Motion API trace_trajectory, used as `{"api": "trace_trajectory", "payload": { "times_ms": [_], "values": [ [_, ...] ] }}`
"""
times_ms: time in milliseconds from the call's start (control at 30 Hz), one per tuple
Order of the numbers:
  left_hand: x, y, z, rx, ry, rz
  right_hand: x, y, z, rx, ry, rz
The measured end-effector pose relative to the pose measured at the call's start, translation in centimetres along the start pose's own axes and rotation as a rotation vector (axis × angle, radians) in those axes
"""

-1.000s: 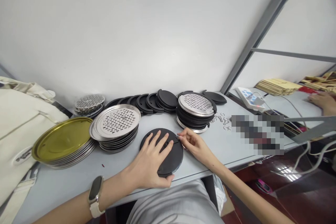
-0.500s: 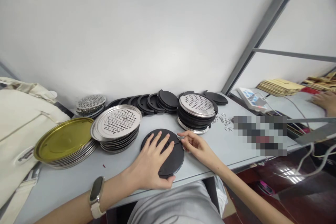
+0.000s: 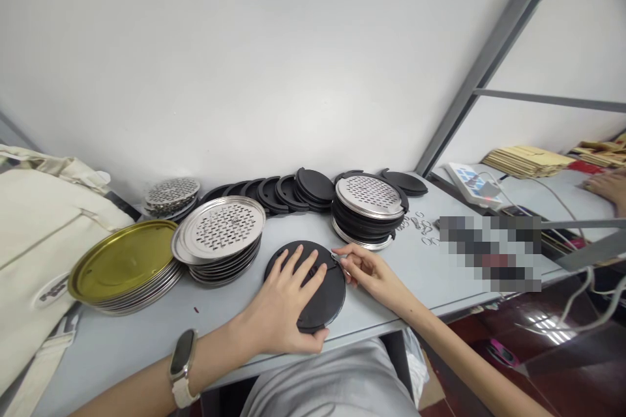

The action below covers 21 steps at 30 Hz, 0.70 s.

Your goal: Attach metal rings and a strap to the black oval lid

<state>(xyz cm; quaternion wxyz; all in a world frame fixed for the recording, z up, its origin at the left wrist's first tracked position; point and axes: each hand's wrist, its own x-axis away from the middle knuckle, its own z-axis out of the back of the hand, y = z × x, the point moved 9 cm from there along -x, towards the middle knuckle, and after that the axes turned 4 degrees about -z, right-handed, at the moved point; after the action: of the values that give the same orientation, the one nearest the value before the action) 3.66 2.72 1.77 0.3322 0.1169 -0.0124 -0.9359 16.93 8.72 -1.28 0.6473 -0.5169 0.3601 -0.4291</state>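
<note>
Room: white wall (image 3: 244,45) behind, grey metal frame (image 3: 493,45) on R. Past it, tan flat pcs (image 3: 528,161) in a pile, plus a co-worker's hand (image 3: 611,186) at the far R edge.

Surface (image 3: 147,339): pale grey, runs along the wall. Cream bag (image 3: 34,221) at L end. Then gold-topped plate stack (image 3: 122,260), grater-plate stack (image 3: 227,228) beside it, smaller grater pile (image 3: 172,193) behind. Overlapping row of black covers (image 3: 267,195) near the wall. Mixed stack (image 3: 369,195) R of that: black pcs w/ a perforated metal plate on top. Pixelated patch (image 3: 489,254) further R, can't ID contents.

Black disc (image 3: 325,303) lies flat near the front edge, btwn both hands. L hand (image 3: 288,300): fingers spread wide over disc, thumb at its near rim. R hand (image 3: 366,270): narrow, thumb + index pinching a small metal bit (image 3: 334,257) at disc's far R rim; exact shape/attachment unclear.

Status (my read): mid-job at the rim. Bit isn't released, so this disc isn't done. Mixed stack may be finished units, can't confirm. Loose covers, plates & small metal rings (image 3: 419,227) remain out; total qty left unknown.
</note>
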Motion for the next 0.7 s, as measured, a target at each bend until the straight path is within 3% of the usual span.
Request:
{"api": "trace_trajectory", "payload": {
  "times_ms": [700],
  "values": [
    [-0.04,-0.08,-0.07,0.005,0.012,-0.001,-0.40,0.18,0.15,0.022,-0.025,-0.009]
  ]
}}
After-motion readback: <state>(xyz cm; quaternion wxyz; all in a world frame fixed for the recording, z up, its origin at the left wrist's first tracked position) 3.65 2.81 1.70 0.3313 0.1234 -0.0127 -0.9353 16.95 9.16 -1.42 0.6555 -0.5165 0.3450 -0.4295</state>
